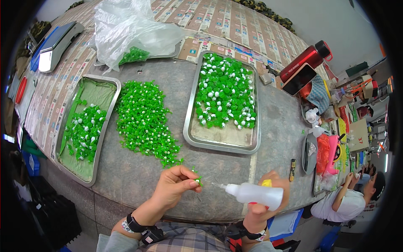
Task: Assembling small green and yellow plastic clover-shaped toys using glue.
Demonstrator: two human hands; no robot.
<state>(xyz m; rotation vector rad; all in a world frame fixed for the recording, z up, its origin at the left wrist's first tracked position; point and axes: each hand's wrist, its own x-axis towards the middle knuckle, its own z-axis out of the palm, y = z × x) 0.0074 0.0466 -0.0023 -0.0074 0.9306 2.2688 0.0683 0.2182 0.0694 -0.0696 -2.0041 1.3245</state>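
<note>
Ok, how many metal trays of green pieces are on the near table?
3: left tray and right tray, either side of the loose pile, and back tray, partly under a plastic bag that may hide more.

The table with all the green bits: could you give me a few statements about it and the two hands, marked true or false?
1. The right hand holds a white squeeze bottle. True.
2. The bottle's nozzle points toward the left hand. True.
3. The left hand holds nothing. False: it pinches a small green piece.
4. The loose green pile lies between the left tray and the right tray. True.
5. The plastic bag lies on the floor. False: it lies on a third tray at the table's far side.
</note>
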